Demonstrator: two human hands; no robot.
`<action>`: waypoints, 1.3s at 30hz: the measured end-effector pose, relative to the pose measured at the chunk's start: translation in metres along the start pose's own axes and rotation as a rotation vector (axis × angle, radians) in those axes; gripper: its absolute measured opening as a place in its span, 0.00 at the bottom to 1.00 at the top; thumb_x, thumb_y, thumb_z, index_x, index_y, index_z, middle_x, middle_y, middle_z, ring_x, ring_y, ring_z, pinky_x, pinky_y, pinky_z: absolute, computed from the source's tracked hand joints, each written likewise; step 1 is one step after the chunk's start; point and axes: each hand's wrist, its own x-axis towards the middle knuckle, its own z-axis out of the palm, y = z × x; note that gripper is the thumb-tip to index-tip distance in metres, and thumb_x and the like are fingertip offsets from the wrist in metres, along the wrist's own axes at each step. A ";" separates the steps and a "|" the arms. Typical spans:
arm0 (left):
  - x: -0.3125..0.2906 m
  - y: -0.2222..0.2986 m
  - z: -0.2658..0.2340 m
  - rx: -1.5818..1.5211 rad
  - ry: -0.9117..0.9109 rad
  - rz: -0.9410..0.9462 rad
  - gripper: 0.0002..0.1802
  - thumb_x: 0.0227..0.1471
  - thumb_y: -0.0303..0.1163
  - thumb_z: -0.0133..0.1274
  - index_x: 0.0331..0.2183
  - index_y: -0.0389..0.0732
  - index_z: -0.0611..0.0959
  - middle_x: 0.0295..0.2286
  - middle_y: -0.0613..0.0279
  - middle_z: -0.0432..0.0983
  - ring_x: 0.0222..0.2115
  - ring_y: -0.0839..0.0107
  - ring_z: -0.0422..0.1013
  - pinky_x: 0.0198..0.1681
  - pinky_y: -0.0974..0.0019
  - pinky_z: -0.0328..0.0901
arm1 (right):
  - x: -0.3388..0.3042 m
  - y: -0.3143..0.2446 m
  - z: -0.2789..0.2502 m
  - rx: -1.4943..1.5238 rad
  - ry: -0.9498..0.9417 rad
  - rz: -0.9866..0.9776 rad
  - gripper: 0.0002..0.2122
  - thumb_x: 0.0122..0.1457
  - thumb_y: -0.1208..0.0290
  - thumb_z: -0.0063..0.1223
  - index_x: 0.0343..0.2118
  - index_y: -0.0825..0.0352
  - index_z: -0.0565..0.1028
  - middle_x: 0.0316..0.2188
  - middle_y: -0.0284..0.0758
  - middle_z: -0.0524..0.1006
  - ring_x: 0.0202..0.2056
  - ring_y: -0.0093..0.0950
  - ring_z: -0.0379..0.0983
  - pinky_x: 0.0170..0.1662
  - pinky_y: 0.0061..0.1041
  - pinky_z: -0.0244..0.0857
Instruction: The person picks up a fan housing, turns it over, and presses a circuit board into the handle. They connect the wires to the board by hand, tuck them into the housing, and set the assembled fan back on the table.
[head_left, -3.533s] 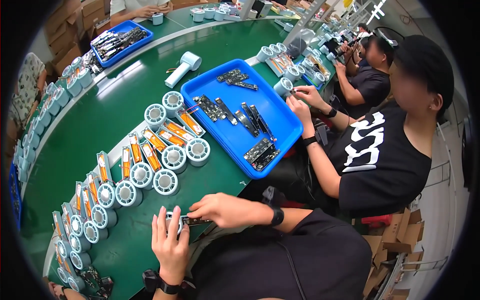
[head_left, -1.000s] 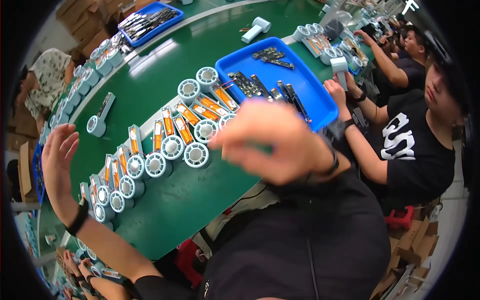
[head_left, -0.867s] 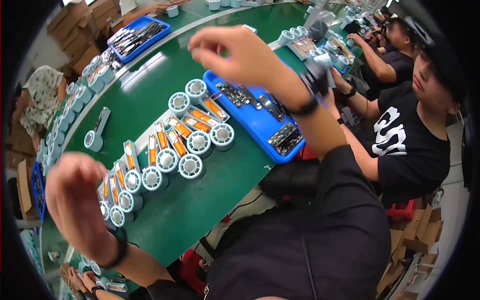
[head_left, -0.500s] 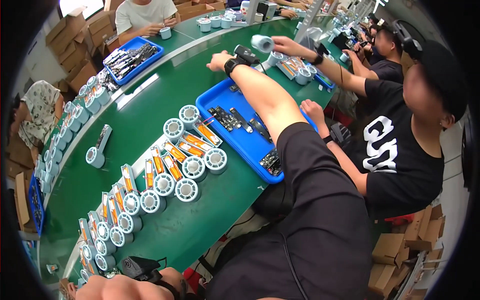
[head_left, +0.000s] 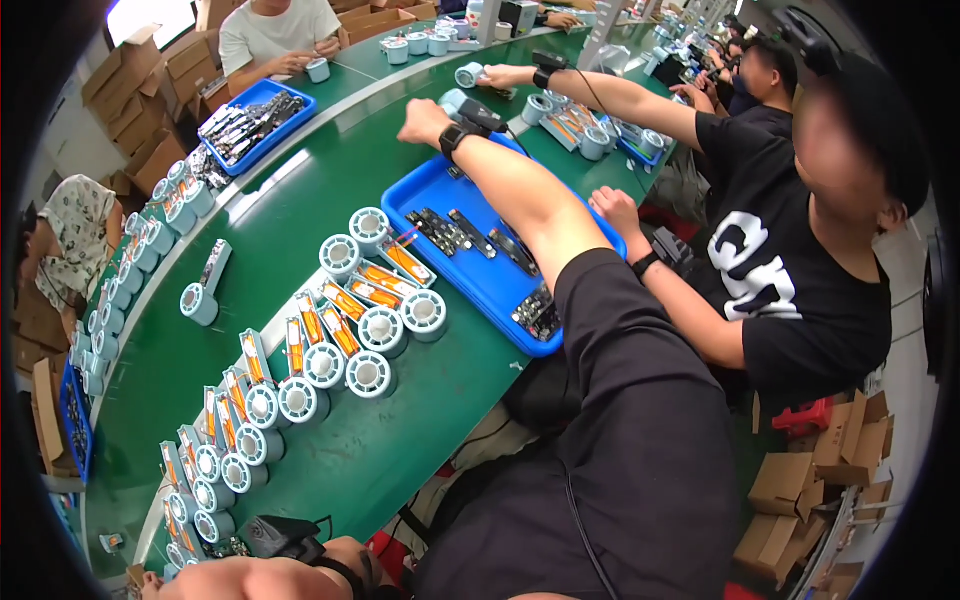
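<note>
The person's right hand [head_left: 425,121], fingers curled, grip impossible to tell, is nearer the light-blue fan housing [head_left: 453,99] just right of it, long axis hidden past the wrist; the left hand [head_left: 250,579], closure also unclear, is well apart

Blue tray [head_left: 476,282], green table [head_left: 400,435], perhaps leaf-patterned shirt [head_left: 76,228]

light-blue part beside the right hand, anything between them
Nothing visible stands between the right hand and the light-blue part; the black wrist device hides some of it, so contact cannot be told.
</note>
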 end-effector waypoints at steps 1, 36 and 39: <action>-0.002 -0.002 -0.004 -0.016 -0.040 -0.001 0.05 0.56 0.25 0.62 0.29 0.45 0.85 0.36 0.72 0.78 0.39 0.75 0.71 0.43 0.72 0.68 | -0.002 0.003 -0.009 0.019 0.041 -0.030 0.21 0.45 0.60 0.69 0.38 0.72 0.83 0.36 0.50 0.83 0.42 0.45 0.82 0.48 0.38 0.76; -0.246 -0.056 -0.181 1.596 1.319 0.211 0.10 0.61 0.26 0.49 0.39 0.30 0.80 0.42 0.48 0.78 0.37 0.58 0.77 0.44 0.61 0.70 | -0.466 -0.250 0.035 0.729 -0.492 -0.924 0.28 0.46 0.79 0.67 0.54 0.71 0.72 0.47 0.41 0.77 0.45 0.40 0.72 0.48 0.38 0.65; -0.255 -0.063 -0.180 1.554 1.250 0.339 0.14 0.63 0.29 0.44 0.39 0.28 0.79 0.45 0.46 0.76 0.39 0.58 0.77 0.46 0.60 0.71 | -0.467 -0.248 0.035 0.683 -0.520 -0.931 0.28 0.45 0.81 0.66 0.53 0.71 0.73 0.42 0.41 0.78 0.40 0.41 0.74 0.44 0.38 0.67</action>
